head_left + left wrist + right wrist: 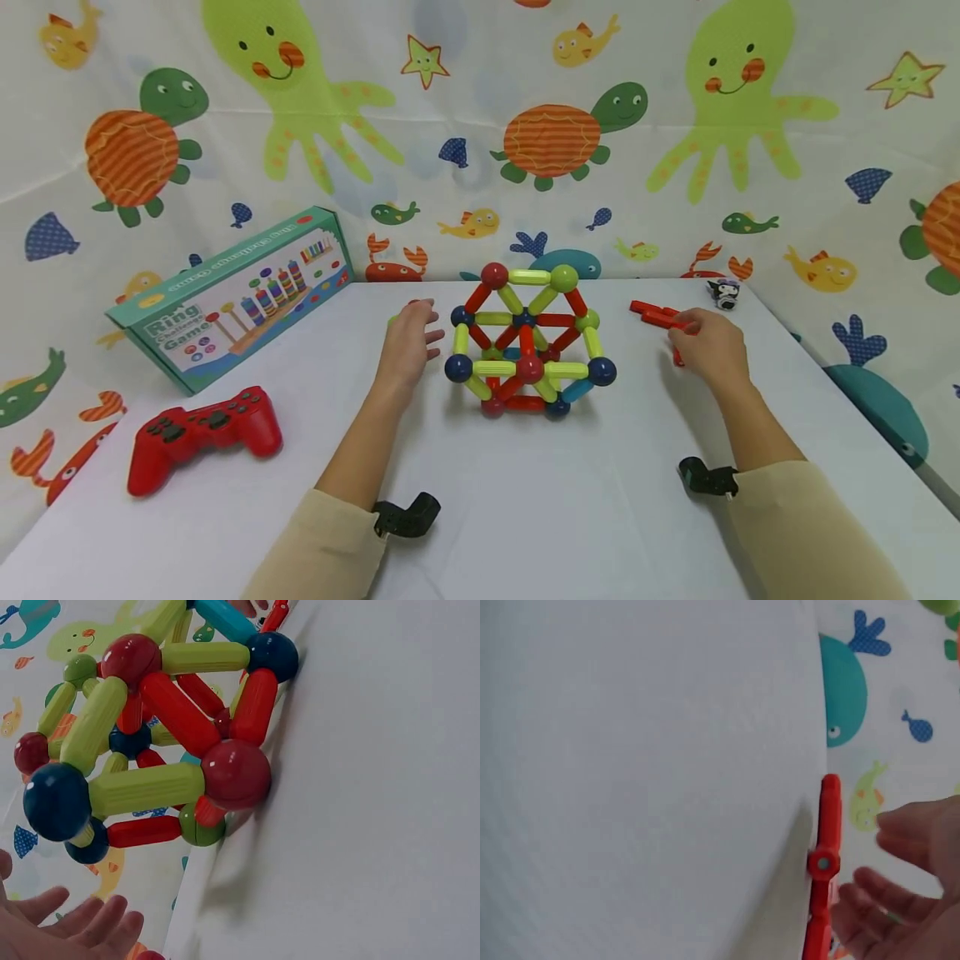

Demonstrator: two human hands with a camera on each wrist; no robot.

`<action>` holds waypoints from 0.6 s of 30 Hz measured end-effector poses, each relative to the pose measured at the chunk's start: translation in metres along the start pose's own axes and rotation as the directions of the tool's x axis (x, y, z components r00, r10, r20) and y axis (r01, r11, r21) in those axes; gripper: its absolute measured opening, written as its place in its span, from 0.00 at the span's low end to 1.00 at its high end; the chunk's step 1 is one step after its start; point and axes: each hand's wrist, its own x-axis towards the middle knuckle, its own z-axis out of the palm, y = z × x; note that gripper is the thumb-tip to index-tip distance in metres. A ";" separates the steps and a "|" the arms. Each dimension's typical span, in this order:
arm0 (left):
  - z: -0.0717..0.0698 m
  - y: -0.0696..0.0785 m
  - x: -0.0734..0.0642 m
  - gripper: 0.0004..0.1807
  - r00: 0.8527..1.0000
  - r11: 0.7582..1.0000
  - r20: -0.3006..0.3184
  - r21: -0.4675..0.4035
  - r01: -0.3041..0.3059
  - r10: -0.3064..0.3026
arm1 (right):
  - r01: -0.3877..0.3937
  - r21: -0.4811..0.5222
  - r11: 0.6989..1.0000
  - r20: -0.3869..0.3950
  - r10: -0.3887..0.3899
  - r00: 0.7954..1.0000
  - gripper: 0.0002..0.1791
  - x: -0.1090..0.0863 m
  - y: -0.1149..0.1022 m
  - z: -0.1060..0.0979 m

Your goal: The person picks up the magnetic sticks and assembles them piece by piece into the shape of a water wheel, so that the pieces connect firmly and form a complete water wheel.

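A magnetic stick-and-ball structure (529,368) of red, green and blue pieces stands mid-table. Left of it is my left hand (407,346), fingers spread and holding nothing, apart from the structure in the left wrist view. Partly hidden behind that hand are small red and green pieces; a red ball (150,955) peeks out below the fingers in the left wrist view. On the right, several red magnetic rods (657,315) lie on the table. Over them hovers my right hand (708,346), thumb and fingers parted beside the red rods (827,817), with nothing gripped.
A red game controller (206,433) lies at the left, in front of a green-and-white ring game box (240,296). At the back right stands a small black-and-white figurine (723,293). A patterned sea-animal curtain (480,192) hangs behind the white table (540,517).
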 end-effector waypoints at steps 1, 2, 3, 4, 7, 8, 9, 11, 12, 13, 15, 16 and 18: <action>0.000 -0.001 -0.001 0.29 1.000 1.000 0.008 -0.015 0.006 -0.006 | 0.003 -0.039 0.999 0.015 -0.003 1.000 0.23 0.002 0.004 0.000; 0.000 -0.002 -0.001 0.27 1.000 1.000 0.018 -0.027 0.008 -0.008 | 0.009 -0.075 0.997 0.032 -0.006 0.999 0.22 0.004 0.006 0.000; 0.000 -0.003 -0.002 0.26 1.000 0.999 0.028 -0.034 0.011 -0.010 | 0.020 -0.113 0.993 0.051 -0.015 0.999 0.22 0.007 0.008 0.001; 0.001 -0.003 -0.003 0.24 0.999 0.999 0.035 -0.035 0.012 -0.011 | 0.030 -0.143 0.989 0.072 -0.020 0.997 0.22 0.009 0.009 0.001; 0.004 -0.005 -0.005 0.23 0.999 1.000 0.042 -0.031 0.004 -0.003 | 0.060 -0.200 0.978 0.129 -0.034 0.991 0.20 0.012 0.007 0.002; 0.005 -0.006 -0.005 0.23 0.999 1.000 0.041 -0.028 0.000 0.002 | 0.060 -0.200 0.978 0.148 -0.031 0.989 0.19 0.013 0.006 0.002; 0.006 -0.006 -0.006 0.23 0.999 1.000 0.037 -0.026 -0.001 0.002 | 0.058 -0.190 0.980 0.160 -0.028 0.987 0.19 0.013 0.004 0.001; 0.009 -0.008 -0.006 0.24 0.999 1.000 0.032 -0.022 -0.005 0.006 | 0.031 -0.114 0.993 0.161 -0.012 0.987 0.20 0.010 -0.001 0.000; 0.011 -0.008 -0.007 0.24 0.999 1.000 0.031 -0.021 -0.008 0.009 | 0.017 -0.055 0.998 0.155 -0.008 0.988 0.21 0.007 -0.006 -0.002; 0.012 -0.008 -0.008 0.24 1.000 1.000 0.029 -0.016 -0.011 0.011 | 0.003 0.014 1.000 0.133 -0.005 0.991 0.22 0.004 -0.011 -0.004; 0.015 -0.009 -0.009 0.24 1.000 1.000 0.023 -0.003 -0.019 0.019 | 0.002 0.174 0.985 0.071 -0.015 0.997 0.24 -0.006 -0.026 -0.007; 0.016 -0.010 -0.010 0.24 1.000 1.000 0.018 0.003 -0.024 0.024 | 0.021 0.253 0.967 0.035 -0.031 0.999 0.26 -0.012 -0.036 -0.009; 0.017 -0.010 -0.012 0.24 0.999 0.999 0.004 0.013 -0.036 0.036 | 0.108 0.377 0.920 -0.031 -0.104 0.994 0.27 -0.024 -0.058 -0.012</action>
